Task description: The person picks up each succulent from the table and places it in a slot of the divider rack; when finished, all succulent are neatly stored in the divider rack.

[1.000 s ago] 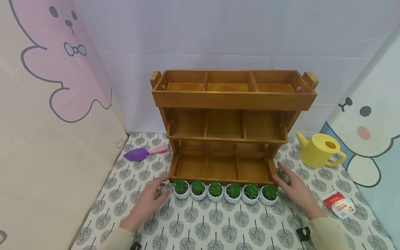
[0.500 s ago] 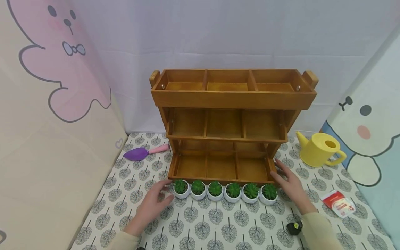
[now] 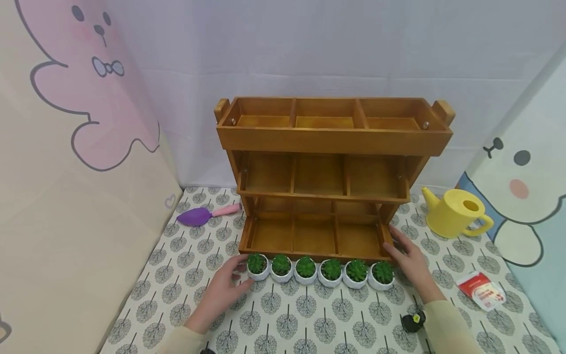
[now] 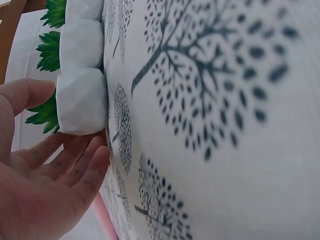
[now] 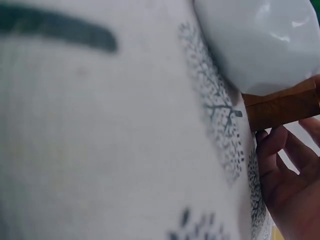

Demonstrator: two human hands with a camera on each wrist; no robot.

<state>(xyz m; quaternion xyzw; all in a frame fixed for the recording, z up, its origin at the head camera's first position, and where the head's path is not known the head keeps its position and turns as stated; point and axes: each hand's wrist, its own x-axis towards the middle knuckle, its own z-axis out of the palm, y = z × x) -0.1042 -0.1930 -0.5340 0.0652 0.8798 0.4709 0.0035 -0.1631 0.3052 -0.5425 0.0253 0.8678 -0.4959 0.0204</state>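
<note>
A row of several small succulents in white faceted pots stands along the front of a three-tier wooden shelf (image 3: 333,141). My left hand (image 3: 223,287) is beside the leftmost potted succulent (image 3: 258,274), thumb at the front and fingers at the outer side. In the left wrist view, that white pot (image 4: 82,102) sits on the cloth between thumb and fingers, which are loosely bent; firm contact is unclear. My right hand (image 3: 412,265) lies along the right side of the bottom tier. In the right wrist view, its fingertips touch or nearly touch the wooden edge (image 5: 282,107).
A purple trowel with a pink handle (image 3: 208,215) lies left of the shelf. On the right stand a yellow watering can (image 3: 453,212) and a red and white packet (image 3: 482,291). Tree-patterned cloth (image 3: 305,319) covers the table; fabric walls surround it.
My left hand has moved right, closer around the leftmost pot. My right hand shifted slightly up along the shelf's side and stays there. The pots and shelf stand as before.
</note>
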